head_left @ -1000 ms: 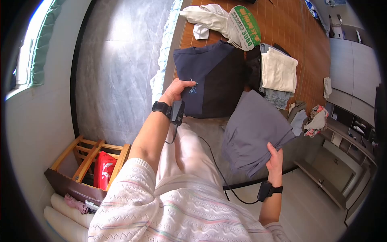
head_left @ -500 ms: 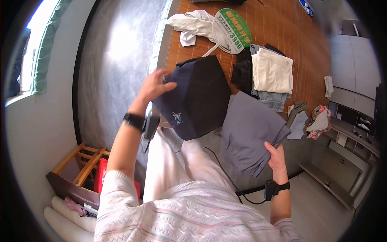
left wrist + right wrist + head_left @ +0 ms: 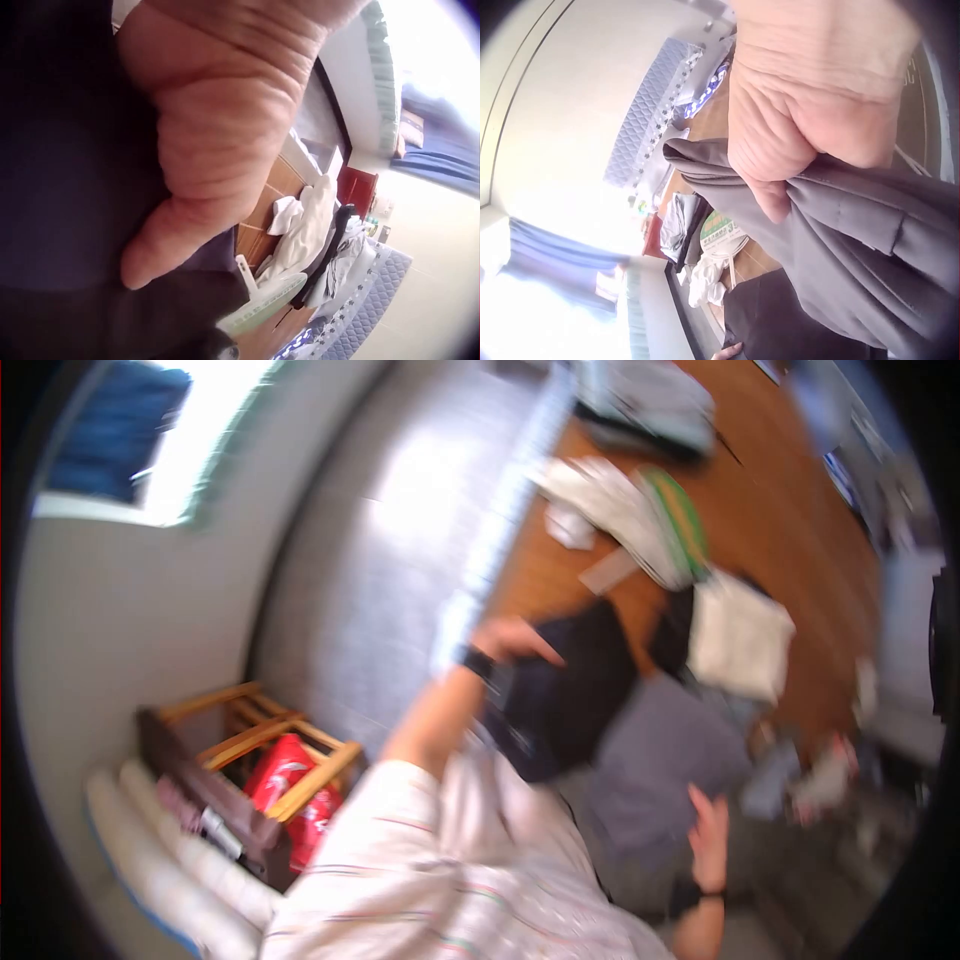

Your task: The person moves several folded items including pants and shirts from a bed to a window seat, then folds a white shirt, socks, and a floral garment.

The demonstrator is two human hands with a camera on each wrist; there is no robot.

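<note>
The head view is blurred. A brown slatted mat (image 3: 765, 480) is bordered along its left edge by one pale edging (image 3: 500, 525), beyond which a wide stretch of grey floor (image 3: 350, 570) is shown. One grey garment (image 3: 660, 750) and one dark garment (image 3: 580, 695) are held side by side at the near edge, in front of the person. One wooden frame (image 3: 235, 745) is set at the lower left, well apart from the garments, with red packaging (image 3: 283, 772) seen inside it. One cream folded cloth (image 3: 740, 640) is stacked just beyond the grey garment. One white crumpled garment (image 3: 595, 495) is laid further off, with one green and white fan (image 3: 677, 525) beside it; brown mat is seen between them and the dark garment. The dark garment is pinched at its upper left by the left hand (image 3: 515, 640), thumb on top, other fingers hidden. The grey garment is clamped in the grip of the right hand (image 3: 708, 840), the thumb pressed into its fold.
</note>
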